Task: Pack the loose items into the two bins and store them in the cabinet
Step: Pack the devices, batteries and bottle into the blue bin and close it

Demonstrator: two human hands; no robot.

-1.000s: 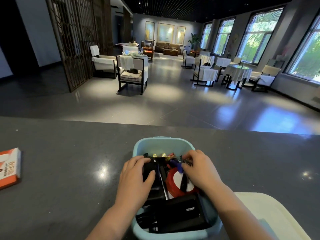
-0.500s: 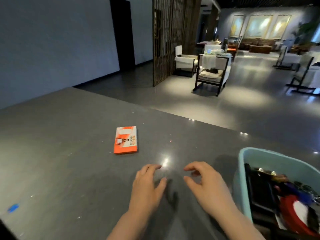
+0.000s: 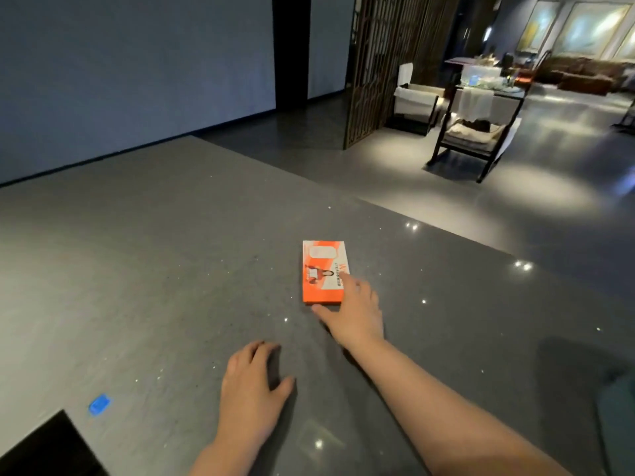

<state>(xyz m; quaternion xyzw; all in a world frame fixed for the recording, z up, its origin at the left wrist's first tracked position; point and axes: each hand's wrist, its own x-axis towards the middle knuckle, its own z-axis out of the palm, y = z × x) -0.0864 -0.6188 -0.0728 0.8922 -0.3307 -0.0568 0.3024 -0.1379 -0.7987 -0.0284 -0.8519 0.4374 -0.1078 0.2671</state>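
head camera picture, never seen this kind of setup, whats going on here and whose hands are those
There is no machine here: the picture comes from a camera worn on a person's head, looking forward and down, so the two bare hands are that person's own. They stand at a dark grey counter in a large room with chairs beyond it. The right hand reaches out to a flat orange and white box lying on the counter; its fingers touch the near right corner of the box, but it has not lifted it and does not yet seem to grip it. The left hand rests flat on the counter and holds nothing. A small blue item lies near the left, by a black object at the corner. The teal shape at the far right edge looks like part of a bin.
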